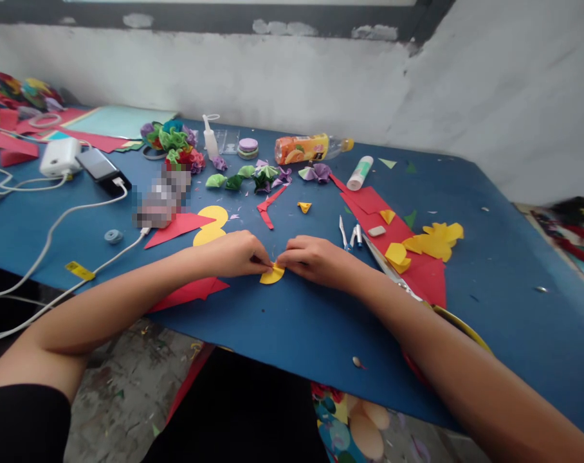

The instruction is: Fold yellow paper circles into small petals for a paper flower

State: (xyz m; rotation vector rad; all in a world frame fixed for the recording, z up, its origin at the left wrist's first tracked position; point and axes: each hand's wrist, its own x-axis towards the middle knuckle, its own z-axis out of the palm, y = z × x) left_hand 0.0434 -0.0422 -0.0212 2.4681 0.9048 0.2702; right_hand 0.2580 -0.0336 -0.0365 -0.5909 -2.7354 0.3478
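Observation:
A small folded piece of yellow paper (271,276) is held between both hands, low over the blue table. My left hand (238,253) pinches its left side with thumb and forefinger. On the opposite edge, the fingertips of my right hand (316,258) close on the same paper. Yellow paper circles (213,215) lie beyond my left hand, partly covered by it. Just past the hands are a bent red paper strip (267,209) and a small folded yellow piece (304,207). To the right of my right hand, scissors (393,273) lie partly under my forearm.
Red paper (427,276) with yellow cut-outs (434,239) lies at right. Behind stand a glue stick (360,172), an orange drink bottle (301,148), a white squeeze bottle (209,138) and several folded paper flowers (234,182). Cables and a phone (101,168) occupy the left.

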